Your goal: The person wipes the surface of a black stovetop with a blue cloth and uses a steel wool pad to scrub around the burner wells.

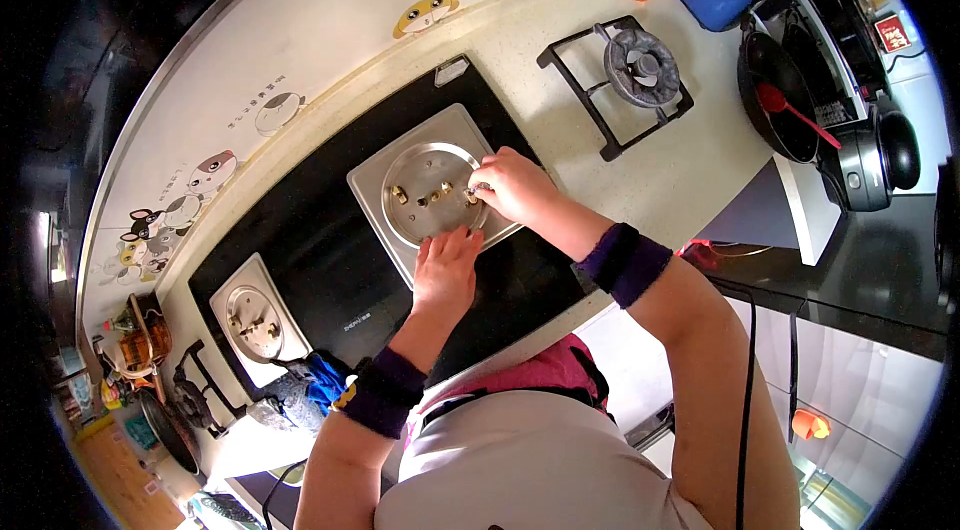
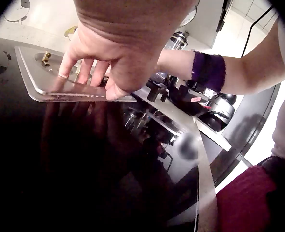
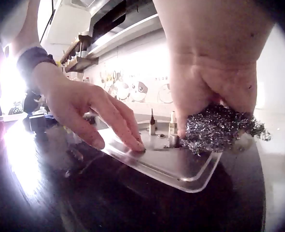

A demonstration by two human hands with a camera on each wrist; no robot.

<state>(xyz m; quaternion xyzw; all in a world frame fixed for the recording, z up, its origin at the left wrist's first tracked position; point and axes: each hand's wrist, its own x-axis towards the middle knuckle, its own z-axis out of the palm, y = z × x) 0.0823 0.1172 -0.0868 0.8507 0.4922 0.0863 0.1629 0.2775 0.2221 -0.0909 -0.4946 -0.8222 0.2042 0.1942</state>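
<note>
A steel wool scrubber (image 3: 212,129) is gripped in my right hand (image 1: 517,188), which is at the right rim of the round burner recess. That recess lies in a square stainless steel burner plate (image 1: 372,173) set in the black glass hob (image 1: 320,230). Small brass and metal burner fittings (image 1: 400,195) stand up inside it. My left hand (image 1: 446,275) touches the plate's near side with its fingertips, the fingers extended and spread. In the right wrist view, strands of the scrubber stick out below the right palm, close over the plate's corner.
A pan support with a burner head (image 1: 642,68) sits on the counter at the back right. Farther right are a black wok (image 1: 750,80) with a red spatula (image 1: 800,116). A second burner plate (image 1: 290,335) is at the left, beside a blue cloth (image 1: 325,380).
</note>
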